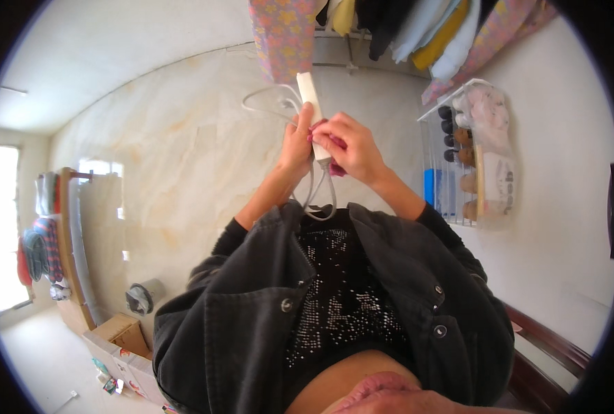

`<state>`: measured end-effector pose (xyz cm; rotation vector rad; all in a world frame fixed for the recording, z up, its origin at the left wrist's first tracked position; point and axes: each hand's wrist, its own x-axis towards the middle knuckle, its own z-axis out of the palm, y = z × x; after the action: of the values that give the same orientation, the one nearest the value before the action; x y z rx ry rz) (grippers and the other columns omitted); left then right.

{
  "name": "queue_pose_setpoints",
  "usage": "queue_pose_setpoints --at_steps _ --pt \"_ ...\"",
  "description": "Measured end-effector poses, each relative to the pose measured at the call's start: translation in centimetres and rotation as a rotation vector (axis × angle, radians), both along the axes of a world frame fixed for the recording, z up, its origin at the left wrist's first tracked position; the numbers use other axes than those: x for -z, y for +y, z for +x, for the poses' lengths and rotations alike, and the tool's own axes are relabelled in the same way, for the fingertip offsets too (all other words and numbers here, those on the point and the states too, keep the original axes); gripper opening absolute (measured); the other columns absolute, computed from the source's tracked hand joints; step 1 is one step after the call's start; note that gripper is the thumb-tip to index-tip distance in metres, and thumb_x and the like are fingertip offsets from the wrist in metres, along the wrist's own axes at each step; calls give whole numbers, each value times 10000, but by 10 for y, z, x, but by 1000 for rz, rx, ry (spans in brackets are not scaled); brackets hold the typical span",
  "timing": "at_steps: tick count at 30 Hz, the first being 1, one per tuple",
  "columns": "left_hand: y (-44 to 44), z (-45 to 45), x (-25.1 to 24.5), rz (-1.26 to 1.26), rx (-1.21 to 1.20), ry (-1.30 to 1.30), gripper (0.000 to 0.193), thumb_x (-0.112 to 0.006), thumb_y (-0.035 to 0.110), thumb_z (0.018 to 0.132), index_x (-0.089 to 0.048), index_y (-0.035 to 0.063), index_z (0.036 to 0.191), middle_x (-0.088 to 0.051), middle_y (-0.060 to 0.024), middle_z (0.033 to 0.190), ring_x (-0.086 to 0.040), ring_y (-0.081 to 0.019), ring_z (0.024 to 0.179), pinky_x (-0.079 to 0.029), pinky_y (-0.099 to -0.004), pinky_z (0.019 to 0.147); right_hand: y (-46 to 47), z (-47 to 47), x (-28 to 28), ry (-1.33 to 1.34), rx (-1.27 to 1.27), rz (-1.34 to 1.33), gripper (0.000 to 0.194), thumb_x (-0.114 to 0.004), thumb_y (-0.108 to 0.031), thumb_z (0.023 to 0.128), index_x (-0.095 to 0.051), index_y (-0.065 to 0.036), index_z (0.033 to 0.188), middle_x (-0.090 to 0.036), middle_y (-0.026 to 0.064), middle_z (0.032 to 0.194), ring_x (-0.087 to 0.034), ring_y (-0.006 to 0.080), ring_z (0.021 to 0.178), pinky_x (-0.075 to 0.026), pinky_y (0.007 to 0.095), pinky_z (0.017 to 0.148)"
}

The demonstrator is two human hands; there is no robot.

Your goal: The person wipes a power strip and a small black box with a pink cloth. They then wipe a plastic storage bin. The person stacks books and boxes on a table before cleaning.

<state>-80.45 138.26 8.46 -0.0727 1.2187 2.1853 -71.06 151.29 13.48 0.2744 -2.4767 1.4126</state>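
A white power strip point(308, 89) is held lengthwise in front of my chest. My left hand point(296, 147) grips its side, the thumb lying along the edge. My right hand point(351, 145) pinches a dark pink cloth point(338, 169) against the strip near its lower end; much of the cloth is hidden by the fingers. From that lower end a grey-white cable point(334, 199) loops down near my jacket. More cable point(255, 94) arcs out to the left beyond my left hand.
A wire rack point(452, 222) holding shoes and a blue box point(430, 187) stands right. Patterned curtains point(282, 39) and hanging clothes point(431, 39) are ahead. Left are a waste bin point(154, 291), an open cardboard box point(102, 339) and a wooden frame point(67, 222) with clothes.
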Motion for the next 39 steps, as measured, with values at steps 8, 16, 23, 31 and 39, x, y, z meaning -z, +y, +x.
queue_pose_setpoints --at_steps 8,16,23,31,39 --pt "0 1 0 215 -103 -199 539 -448 519 1027 -469 17 1224 -612 -147 971 -633 -258 821 -552 -417 713 -4 17 25 155 25 -79 132 -721 -39 889 -714 -70 1018 -566 35 885 -590 142 678 -490 291 603" --pt "-5 -13 12 381 -61 -196 622 -351 548 1040 -380 38 1394 -546 -187 1229 -596 -315 981 -548 -467 790 9 25 24 -71 163 -295 95 -713 -25 893 -703 -15 987 -625 64 861 -589 137 672 -470 262 605" --pt "4 -13 9 357 -71 -301 531 -338 491 1028 -541 46 1234 -671 -135 1061 -657 -290 968 -556 -444 848 14 27 28 149 87 -96 92 -690 -43 925 -705 -14 1010 -675 73 908 -607 139 724 -499 281 676" --pt "-2 -1 -5 144 -12 20 671 -238 587 1062 -479 14 1314 -622 -174 1150 -670 -299 934 -592 -443 796 1 20 30 -366 147 -899 248 -692 -207 968 -658 2 1095 -672 17 854 -608 78 701 -485 234 655" --pt "0 3 -1 -127 49 97 395 -542 322 1050 -562 -48 1188 -695 -150 1013 -700 -225 814 -594 -337 717 0 37 26 -343 231 -851 270 -751 -152 913 -640 17 1091 -677 38 847 -613 86 666 -516 242 682"
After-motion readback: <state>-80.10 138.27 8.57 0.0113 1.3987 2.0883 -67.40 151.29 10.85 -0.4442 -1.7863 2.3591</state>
